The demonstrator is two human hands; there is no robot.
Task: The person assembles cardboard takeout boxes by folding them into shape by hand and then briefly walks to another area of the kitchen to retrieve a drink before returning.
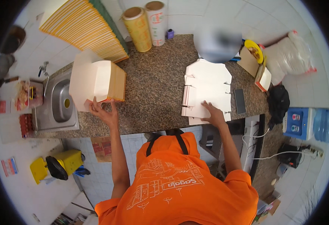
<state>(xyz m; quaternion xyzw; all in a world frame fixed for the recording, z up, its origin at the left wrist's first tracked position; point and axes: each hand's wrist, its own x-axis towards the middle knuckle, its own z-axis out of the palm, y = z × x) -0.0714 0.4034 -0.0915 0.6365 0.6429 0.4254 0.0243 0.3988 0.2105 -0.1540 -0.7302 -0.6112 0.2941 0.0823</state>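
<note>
My left hand (105,113) is at the near side of a nested stack of folded paper food boxes (116,84), brown outside and white inside. Its fingers grip the near edge of the front box, whose tall lid flap (82,84) stands up at the left. My right hand (212,113) rests with fingers spread on a pile of flat white box blanks (208,88). Slots and small tabs show along both sides of that pile. One blank sticks out a little at the near edge, under the hand.
A tall stack of folded boxes (84,28) leans at the back left, beside two upright film rolls (137,30). A steel sink (61,99) lies left. A phone (239,101) sits right of the blanks. Behind it are a yellow tape roll (253,51) and a plastic bag (290,56).
</note>
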